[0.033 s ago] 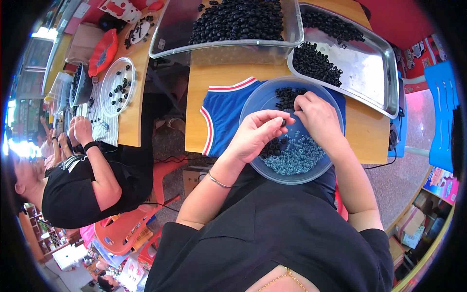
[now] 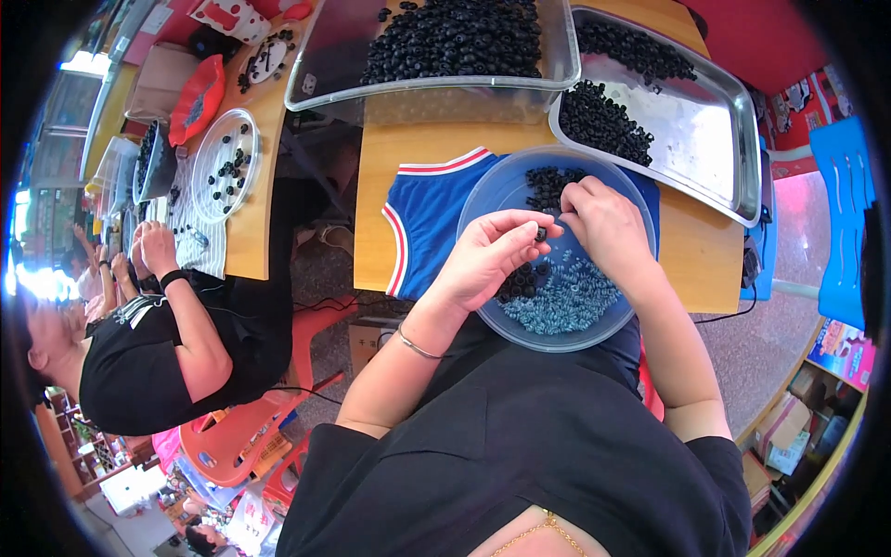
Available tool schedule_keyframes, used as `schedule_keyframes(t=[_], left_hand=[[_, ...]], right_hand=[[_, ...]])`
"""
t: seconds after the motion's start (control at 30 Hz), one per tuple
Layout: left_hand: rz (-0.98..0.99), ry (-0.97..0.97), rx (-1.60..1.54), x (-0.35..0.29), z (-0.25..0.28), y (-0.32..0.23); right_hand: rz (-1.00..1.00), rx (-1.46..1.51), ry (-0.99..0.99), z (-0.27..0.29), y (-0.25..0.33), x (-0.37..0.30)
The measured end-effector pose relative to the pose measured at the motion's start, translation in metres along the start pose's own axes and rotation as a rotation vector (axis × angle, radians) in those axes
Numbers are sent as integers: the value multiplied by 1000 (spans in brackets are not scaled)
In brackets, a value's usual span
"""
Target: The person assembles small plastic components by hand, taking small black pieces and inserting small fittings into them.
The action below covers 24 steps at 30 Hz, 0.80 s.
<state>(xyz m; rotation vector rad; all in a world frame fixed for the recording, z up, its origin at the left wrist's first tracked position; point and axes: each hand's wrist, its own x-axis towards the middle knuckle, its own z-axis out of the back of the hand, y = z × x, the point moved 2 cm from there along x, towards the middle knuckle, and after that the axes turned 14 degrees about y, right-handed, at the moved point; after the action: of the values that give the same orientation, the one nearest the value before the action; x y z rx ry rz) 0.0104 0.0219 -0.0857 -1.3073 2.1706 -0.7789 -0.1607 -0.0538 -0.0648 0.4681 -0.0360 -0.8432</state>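
A round blue translucent basin (image 2: 478, 200) rests against the table's near edge in front of me. It holds a heap of small black rings (image 2: 548, 181) and a layer of pale blue rings (image 2: 566, 297). My left hand (image 2: 487, 260) pinches one small black ring (image 2: 540, 233) between thumb and fingertips above the basin. My right hand (image 2: 603, 227) hovers close beside it with its fingers bunched together over the black heap. Whether anything lies between those fingers is hidden.
A blue sleeveless shirt (image 2: 422, 213) lies under the basin on the wooden table (image 2: 691, 265). Behind are a metal tray (image 2: 715, 130) and a clear plastic tray (image 2: 561, 56), both with black rings. At left another person (image 2: 158, 362) works near a white plate (image 2: 200, 190). Red stools (image 2: 241, 432) stand below.
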Motion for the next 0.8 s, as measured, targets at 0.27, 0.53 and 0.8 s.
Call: schedule_keyframes(t=[0.27, 0.53, 0.8], left_hand=[[21, -22, -92, -2, 3, 0], [11, 22, -107, -4, 2, 0], [-26, 67, -133, -4, 3, 2]], right_hand=[[21, 23, -77, 1, 6, 2], [-12, -13, -32, -5, 0, 0], [49, 529, -60, 12, 6, -20]])
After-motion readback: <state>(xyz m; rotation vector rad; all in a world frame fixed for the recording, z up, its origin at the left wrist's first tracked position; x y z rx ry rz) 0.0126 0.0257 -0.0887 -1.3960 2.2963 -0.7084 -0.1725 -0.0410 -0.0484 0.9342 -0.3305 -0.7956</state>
